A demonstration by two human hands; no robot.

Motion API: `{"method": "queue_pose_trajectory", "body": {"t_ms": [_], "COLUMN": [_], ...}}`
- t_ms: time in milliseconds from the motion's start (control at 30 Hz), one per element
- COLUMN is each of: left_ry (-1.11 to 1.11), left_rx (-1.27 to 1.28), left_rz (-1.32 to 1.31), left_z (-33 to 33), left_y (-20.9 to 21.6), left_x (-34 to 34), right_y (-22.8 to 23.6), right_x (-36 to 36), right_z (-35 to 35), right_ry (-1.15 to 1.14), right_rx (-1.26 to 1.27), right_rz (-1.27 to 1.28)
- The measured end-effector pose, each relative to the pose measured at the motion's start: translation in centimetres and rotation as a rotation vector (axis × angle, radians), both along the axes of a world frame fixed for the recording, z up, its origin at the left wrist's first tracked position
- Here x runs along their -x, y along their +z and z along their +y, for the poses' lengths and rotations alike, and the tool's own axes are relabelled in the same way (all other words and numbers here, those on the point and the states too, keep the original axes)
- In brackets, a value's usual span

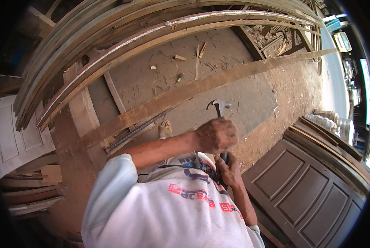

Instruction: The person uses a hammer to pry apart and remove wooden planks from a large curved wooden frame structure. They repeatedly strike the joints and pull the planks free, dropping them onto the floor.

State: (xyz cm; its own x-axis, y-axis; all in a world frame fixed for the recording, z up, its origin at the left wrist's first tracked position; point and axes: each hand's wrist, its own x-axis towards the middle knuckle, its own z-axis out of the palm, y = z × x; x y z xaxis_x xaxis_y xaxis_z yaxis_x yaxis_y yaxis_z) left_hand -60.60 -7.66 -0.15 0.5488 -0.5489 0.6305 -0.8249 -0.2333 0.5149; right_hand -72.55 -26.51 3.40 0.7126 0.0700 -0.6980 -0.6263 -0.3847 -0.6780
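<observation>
A claw hammer point(219, 108) stands upright in front of my chest, its metal head on top. My left hand point(216, 135) is closed in a fist round the handle just below the head. Lower down, my right hand point(230, 169) wraps round the dark grip, close against my shirt. Just beyond my hands a long wooden plank point(205, 87) runs slantwise across the view, touched by neither hand. A ribbed metal bar point(137, 130) lies along the near side of the plank, left of the hammer.
Several long boards point(168, 31) are stacked beyond the plank. Wood scraps point(180, 58) and chips litter the floor. On the right, a grey-brown panel door point(292, 175) leans close to my right arm. A white panel door point(21, 136) is at the left, above stacked timber point(30, 190).
</observation>
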Motion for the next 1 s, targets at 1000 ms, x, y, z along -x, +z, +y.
{"method": "queue_pose_trajectory", "body": {"t_ms": [1000], "left_ry": [0.88], "left_rx": [-0.618], "left_rz": [0.658], "left_z": [16.4], "left_y": [-8.6], "left_x": [1.0], "right_y": [-5.1], "right_x": [-8.5], "right_z": [9.5], "right_ry": [0.054], "right_rx": [-0.128], "right_rz": [-0.683]}}
